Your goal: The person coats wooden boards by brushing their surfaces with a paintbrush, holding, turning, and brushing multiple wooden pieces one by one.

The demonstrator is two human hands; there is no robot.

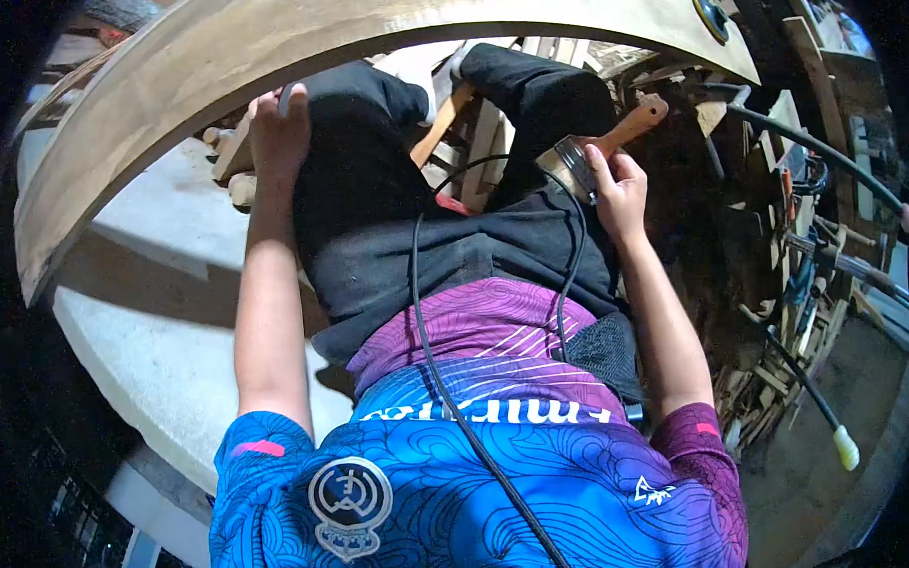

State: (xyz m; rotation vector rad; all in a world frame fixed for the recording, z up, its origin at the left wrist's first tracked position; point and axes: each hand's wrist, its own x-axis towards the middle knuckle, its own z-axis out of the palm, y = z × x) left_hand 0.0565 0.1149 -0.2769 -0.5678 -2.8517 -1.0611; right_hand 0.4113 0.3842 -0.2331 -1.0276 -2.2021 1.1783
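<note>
A long curved wooden board (395,24) arches across the top of the view, above my knees. My left hand (280,135) is at its inner edge, thumb and fingers closed against the wood; some fingertips are hard to see there. In my right hand (619,188) is a wide paintbrush (629,125), gripped near the base of its wooden handle. The handle points up and right, and the brush head lies toward my lap. A thin black cable (416,285) loops over my shirt and lap, passing close to the brush head.
A round black pad with a yellow rim (711,18) lies on the board's right end. Scrap wood (769,393) is piled at right, beside a black hose (820,151) and clamp-like tools (854,268). A pale slab (167,364) is at left.
</note>
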